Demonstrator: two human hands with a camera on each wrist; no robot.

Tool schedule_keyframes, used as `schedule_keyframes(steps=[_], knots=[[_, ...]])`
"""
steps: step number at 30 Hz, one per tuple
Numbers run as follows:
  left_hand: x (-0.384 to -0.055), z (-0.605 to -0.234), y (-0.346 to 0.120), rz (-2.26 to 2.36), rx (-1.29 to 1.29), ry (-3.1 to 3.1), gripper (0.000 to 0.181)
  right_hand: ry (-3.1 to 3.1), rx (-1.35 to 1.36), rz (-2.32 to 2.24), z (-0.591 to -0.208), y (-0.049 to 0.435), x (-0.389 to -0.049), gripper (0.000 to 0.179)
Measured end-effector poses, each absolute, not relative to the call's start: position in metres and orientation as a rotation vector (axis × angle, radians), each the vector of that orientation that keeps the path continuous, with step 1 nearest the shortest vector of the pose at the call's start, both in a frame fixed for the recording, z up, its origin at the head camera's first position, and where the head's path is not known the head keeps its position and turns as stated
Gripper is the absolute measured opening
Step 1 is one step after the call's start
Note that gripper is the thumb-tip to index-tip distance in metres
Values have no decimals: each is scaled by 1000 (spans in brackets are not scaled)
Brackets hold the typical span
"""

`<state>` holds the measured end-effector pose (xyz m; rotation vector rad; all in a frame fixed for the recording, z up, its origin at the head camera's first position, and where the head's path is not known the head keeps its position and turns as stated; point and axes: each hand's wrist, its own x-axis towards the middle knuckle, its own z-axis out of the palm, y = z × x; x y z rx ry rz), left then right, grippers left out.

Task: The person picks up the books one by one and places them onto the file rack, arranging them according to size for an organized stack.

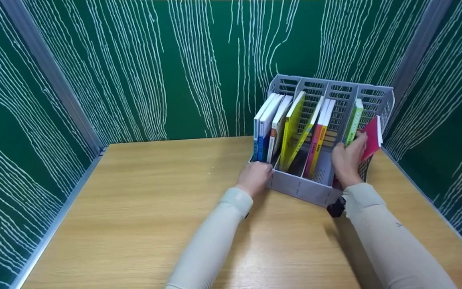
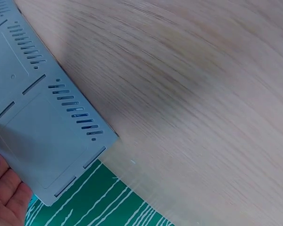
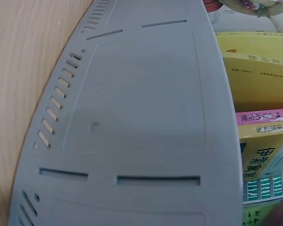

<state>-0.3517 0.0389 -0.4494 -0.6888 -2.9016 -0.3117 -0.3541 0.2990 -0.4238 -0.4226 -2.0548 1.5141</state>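
A grey plastic file rack [image 1: 315, 192], divided into several slots, stands on the table with books upright or leaning in it. My left hand [image 1: 255, 176] grips its front left corner; in the left wrist view, fingers [image 2: 7, 190] lie along the panel's edge. At the rightmost slot, my right hand [image 1: 347, 156] holds a thin red book [image 1: 371, 140], tilted to the right. My hand covers part of that book. Just left of it leans a green book [image 1: 354, 122]. In the right wrist view, only a dark sliver of the hand [image 3: 278, 214] shows at the lower right.
White and blue books [image 1: 265, 124] fill the left slot. Yellow books [image 1: 293, 128] lean in the second, and a pink-and-yellow pair [image 1: 321, 136] stands in the third. The wooden table [image 1: 155, 208] extends left. Green walls with white lines [image 1: 191, 80] rise behind and beside it.
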Motion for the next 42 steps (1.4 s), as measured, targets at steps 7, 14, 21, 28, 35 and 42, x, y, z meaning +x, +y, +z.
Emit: schedule_keyframes(steps=[7, 14, 21, 28, 35, 42], knots=[[-352, -450, 42, -265, -708, -2868, 28, -2141, -408, 1552, -431, 311, -357, 63], [-352, -451, 44, -299, -678, -2925, 30, -2365, -457, 1522, -429, 311, -350, 83], [-353, -450, 41, -287, -694, -2909, 30, -2662, -436, 1347, -414, 307, -338, 87], [-356, -451, 40, -311, -669, -2916, 30, -2810, -281, 795, -419, 310, -329, 38], [-356, -454, 37, -325, -733, -2827, 28, -2761, -248, 574, -422, 317, -325, 29], [-357, -452, 27, -373, -849, -2864, 31, -2782, -313, 605, -423, 314, -324, 32]])
